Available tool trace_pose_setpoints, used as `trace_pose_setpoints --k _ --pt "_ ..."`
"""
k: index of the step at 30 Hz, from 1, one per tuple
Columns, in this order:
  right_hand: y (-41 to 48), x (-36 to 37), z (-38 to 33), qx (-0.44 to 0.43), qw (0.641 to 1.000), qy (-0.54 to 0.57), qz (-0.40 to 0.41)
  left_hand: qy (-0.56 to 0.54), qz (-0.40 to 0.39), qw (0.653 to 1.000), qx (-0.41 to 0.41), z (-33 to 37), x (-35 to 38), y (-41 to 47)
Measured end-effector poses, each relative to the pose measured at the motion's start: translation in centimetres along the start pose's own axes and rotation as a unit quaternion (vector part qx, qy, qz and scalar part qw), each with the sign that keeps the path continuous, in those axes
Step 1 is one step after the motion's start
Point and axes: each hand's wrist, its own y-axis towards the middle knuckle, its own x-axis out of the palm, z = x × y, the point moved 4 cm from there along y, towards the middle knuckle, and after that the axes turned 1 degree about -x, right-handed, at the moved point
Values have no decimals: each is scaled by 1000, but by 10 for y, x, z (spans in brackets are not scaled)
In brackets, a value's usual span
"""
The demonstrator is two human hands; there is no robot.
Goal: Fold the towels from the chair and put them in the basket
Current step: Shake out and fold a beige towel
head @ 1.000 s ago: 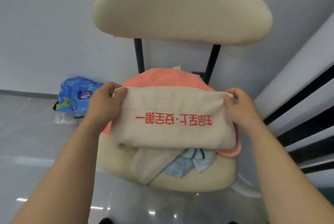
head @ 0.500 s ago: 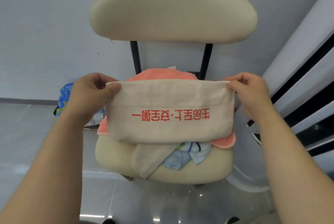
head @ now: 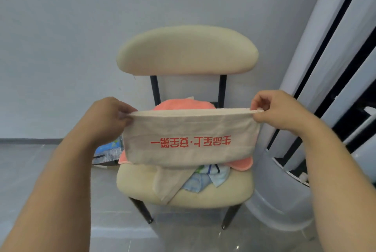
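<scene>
A beige towel (head: 189,129) with red printed characters hangs folded lengthwise in front of the chair. My left hand (head: 105,117) pinches its upper left corner and my right hand (head: 274,111) pinches its upper right corner, stretching the top edge taut. Behind it, on the cream chair (head: 187,52), lie a pink towel (head: 183,104), another beige towel (head: 168,184) hanging over the seat's front and a light blue cloth (head: 203,180). No basket is in view.
A blue plastic package (head: 107,150) lies on the grey floor left of the chair. A tall white appliance with black stripes (head: 329,68) and its round grey base (head: 280,200) stand close on the right. A pale wall is behind.
Both hands have lifted the beige towel clear of the pile and pulled it back from the chair. The view has drawn back, so the whole chair and its legs show.
</scene>
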Motion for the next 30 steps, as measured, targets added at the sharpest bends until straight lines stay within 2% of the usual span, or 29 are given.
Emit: trace_pose_setpoints --k 4,8,11,16,20,23,26,28,30 --pt "-14 -6 -6 16 997 -52 -47 -25 -3 1000 2 3 -7 -7" --pt "-21 -22 -17 8 997 -70 29 -150 15 988 -25 0 -17 -13" --pt "-23 -28 -18 7 999 -9 42 -209 18 976 -56 -2 -21 -14" --pt "-19 -20 -9 66 992 90 55 -304 -82 939 -136 -7 -8 -13" --pt "-9 -11 -6 115 979 156 58 -379 -55 910 -157 1 -5 -8" --pt "-1 -7 -12 93 953 264 113 -447 10 889 -99 11 -8 -2" --pt "-2 -16 -18 -10 905 363 221 -524 86 847 -15 19 -19 -1" --pt "-5 -18 -16 -53 879 418 224 -568 83 819 4 21 -19 -2" --pt "-2 -11 -5 -43 863 461 203 -562 69 823 -39 12 -5 4"
